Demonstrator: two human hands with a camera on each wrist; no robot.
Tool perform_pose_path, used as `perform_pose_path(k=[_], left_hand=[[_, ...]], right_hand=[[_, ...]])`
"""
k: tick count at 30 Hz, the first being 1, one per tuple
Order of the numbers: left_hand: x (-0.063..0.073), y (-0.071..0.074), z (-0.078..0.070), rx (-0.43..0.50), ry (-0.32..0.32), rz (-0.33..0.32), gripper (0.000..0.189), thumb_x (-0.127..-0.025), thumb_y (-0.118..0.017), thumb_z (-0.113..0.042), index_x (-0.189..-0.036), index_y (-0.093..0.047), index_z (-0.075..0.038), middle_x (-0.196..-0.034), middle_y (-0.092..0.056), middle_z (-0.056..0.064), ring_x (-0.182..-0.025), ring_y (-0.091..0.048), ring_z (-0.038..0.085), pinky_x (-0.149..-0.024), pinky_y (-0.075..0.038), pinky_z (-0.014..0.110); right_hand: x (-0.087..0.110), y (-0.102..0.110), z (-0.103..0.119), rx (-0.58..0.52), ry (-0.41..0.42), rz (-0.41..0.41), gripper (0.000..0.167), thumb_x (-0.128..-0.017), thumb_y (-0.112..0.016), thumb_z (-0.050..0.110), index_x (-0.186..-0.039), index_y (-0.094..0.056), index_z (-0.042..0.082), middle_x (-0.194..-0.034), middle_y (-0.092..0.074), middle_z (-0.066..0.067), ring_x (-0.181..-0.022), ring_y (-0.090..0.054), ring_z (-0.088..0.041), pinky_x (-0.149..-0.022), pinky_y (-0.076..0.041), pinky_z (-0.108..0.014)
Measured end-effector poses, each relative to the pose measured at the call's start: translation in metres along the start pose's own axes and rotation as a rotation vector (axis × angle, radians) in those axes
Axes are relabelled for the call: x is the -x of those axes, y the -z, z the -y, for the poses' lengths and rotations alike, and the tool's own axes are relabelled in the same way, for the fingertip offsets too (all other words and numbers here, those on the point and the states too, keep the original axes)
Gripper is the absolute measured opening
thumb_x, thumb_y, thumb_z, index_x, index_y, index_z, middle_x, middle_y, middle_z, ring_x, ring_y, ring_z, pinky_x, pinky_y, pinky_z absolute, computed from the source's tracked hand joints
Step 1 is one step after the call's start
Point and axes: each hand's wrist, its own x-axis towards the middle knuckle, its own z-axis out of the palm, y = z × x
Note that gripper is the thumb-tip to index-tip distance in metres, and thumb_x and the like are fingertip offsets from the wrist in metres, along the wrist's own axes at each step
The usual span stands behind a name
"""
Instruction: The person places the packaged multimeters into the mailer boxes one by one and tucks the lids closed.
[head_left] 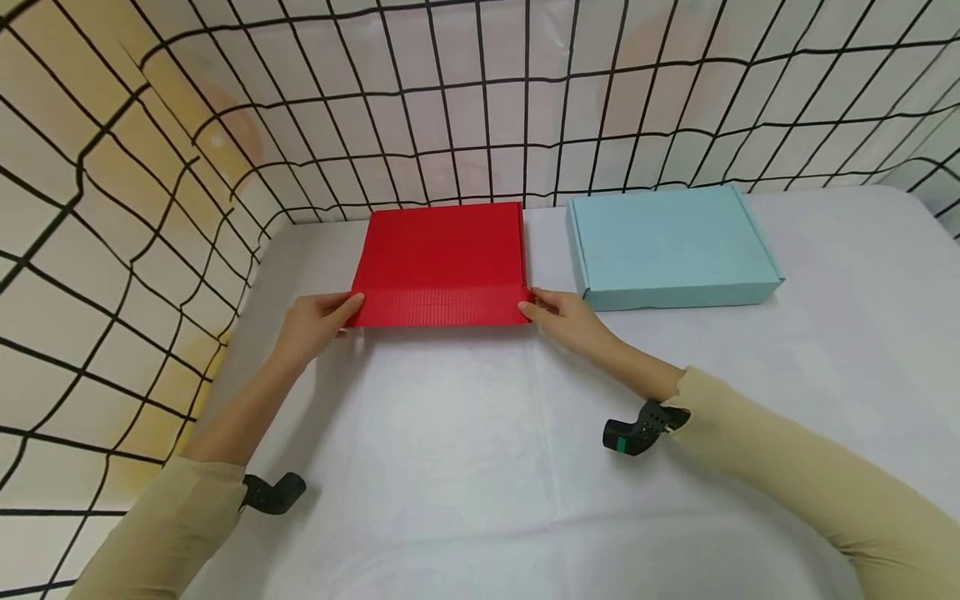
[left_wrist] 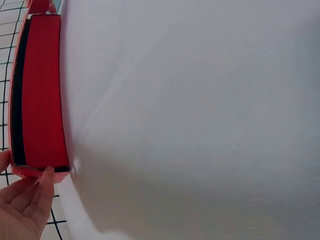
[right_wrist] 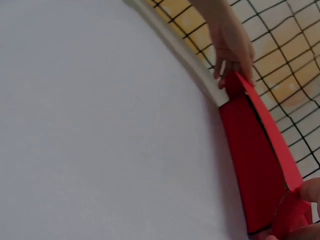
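Note:
A red cardboard box [head_left: 442, 246] lies on the white-covered table, its ribbed front flap [head_left: 441, 308] facing me. My left hand [head_left: 311, 323] pinches the flap's left end, thumb on top. At the right end, my right hand [head_left: 572, 320] pinches the same flap between thumb and fingers. In the left wrist view, a dark gap [left_wrist: 18, 110] shows between the lid and the box's red front wall [left_wrist: 44, 95]. The right wrist view shows that wall under the lid too, with a small side tab [right_wrist: 291, 215] by my right fingers.
A light blue cardboard box [head_left: 675, 242], closed, lies to the right of the red one. Black wire grid [head_left: 486, 108] stands along the back and left sides of the table [head_left: 450, 450]. Both wrists wear small black cameras.

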Motion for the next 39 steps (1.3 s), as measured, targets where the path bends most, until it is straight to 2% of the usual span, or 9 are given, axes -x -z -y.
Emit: perform_pose_path(k=[2,7,15,17,21,25,31,36,39], left_hand=[[0.0,0.002,0.0,0.065,0.044,0.013,0.061,-0.09,-0.052,-0.047,-0.128,-0.053,0.0,-0.106,-0.065,0.02,-0.079,-0.068,0.024,-0.073,-0.054,0.028],[-0.001,0.006,-0.002,0.21,0.162,0.05,0.069,-0.084,-0.057,-0.053,-0.127,-0.054,0.0,-0.104,-0.063,0.015,-0.078,-0.069,0.017,-0.078,-0.05,0.02],[-0.001,0.009,-0.003,0.268,0.207,0.069,0.069,-0.083,-0.059,-0.052,-0.126,-0.054,0.001,-0.099,-0.064,0.009,-0.077,-0.069,0.015,-0.08,-0.048,0.018],[-0.001,0.009,-0.003,0.275,0.212,0.068,0.069,-0.083,-0.06,-0.052,-0.125,-0.054,0.002,-0.098,-0.064,0.008,-0.076,-0.069,0.015,-0.083,-0.048,0.02],[-0.001,0.01,-0.004,0.267,0.218,0.071,0.069,-0.082,-0.06,-0.052,-0.125,-0.055,0.002,-0.098,-0.065,0.008,-0.077,-0.069,0.016,-0.093,-0.045,0.028],[-0.001,0.009,-0.004,0.261,0.212,0.058,0.068,-0.082,-0.06,-0.052,-0.124,-0.056,0.002,-0.098,-0.065,0.01,-0.078,-0.069,0.017,-0.088,-0.047,0.026],[0.001,0.006,-0.004,0.265,0.196,0.012,0.063,-0.083,-0.062,-0.048,-0.121,-0.058,0.003,-0.097,-0.065,0.012,-0.078,-0.07,0.02,-0.073,-0.051,0.017],[0.0,0.003,-0.001,0.27,0.199,-0.004,0.063,-0.083,-0.062,-0.047,-0.122,-0.057,0.002,-0.088,-0.067,0.004,-0.078,-0.07,0.019,-0.074,-0.049,0.013],[-0.001,0.001,0.002,0.29,0.188,0.001,0.063,-0.083,-0.062,-0.046,-0.124,-0.056,0.001,-0.09,-0.067,0.007,-0.078,-0.07,0.019,-0.075,-0.05,0.016]], right_hand=[[-0.001,0.004,0.001,0.017,-0.032,0.032,0.056,-0.095,-0.047,0.034,-0.139,-0.037,-0.001,-0.128,-0.052,-0.017,-0.104,-0.05,-0.028,-0.08,-0.048,-0.031],[-0.003,0.01,0.004,0.071,-0.073,0.115,0.052,-0.096,-0.043,0.038,-0.129,-0.051,-0.002,-0.097,-0.057,-0.018,-0.084,-0.051,-0.025,-0.065,-0.04,-0.026],[-0.004,0.013,0.008,0.087,-0.068,0.141,0.047,-0.096,-0.043,0.037,-0.11,-0.064,-0.002,-0.061,-0.045,-0.007,-0.056,-0.042,-0.017,-0.056,-0.033,-0.026],[-0.005,0.015,0.007,0.084,-0.063,0.149,0.046,-0.096,-0.043,0.037,-0.108,-0.064,-0.003,-0.06,-0.045,-0.007,-0.057,-0.043,-0.017,-0.056,-0.034,-0.025],[-0.006,0.017,0.007,0.067,-0.057,0.167,0.046,-0.097,-0.043,0.036,-0.108,-0.064,-0.003,-0.079,-0.057,-0.013,-0.068,-0.051,-0.021,-0.064,-0.041,-0.028],[-0.006,0.016,0.007,0.066,-0.051,0.17,0.044,-0.097,-0.042,0.034,-0.111,-0.062,-0.003,-0.099,-0.061,-0.017,-0.081,-0.057,-0.026,-0.074,-0.048,-0.034],[-0.005,0.013,0.005,0.109,0.014,0.15,0.042,-0.098,-0.041,0.031,-0.105,-0.063,-0.004,-0.093,-0.062,-0.017,-0.078,-0.058,-0.027,-0.067,-0.047,-0.028],[-0.004,0.011,0.006,0.133,0.039,0.143,0.039,-0.098,-0.041,0.028,-0.103,-0.062,-0.004,-0.09,-0.061,-0.017,-0.076,-0.057,-0.026,-0.062,-0.044,-0.025],[-0.004,0.009,0.005,0.154,0.045,0.141,0.038,-0.099,-0.04,0.027,-0.105,-0.061,-0.004,-0.087,-0.06,-0.016,-0.074,-0.055,-0.024,-0.06,-0.042,-0.024]])
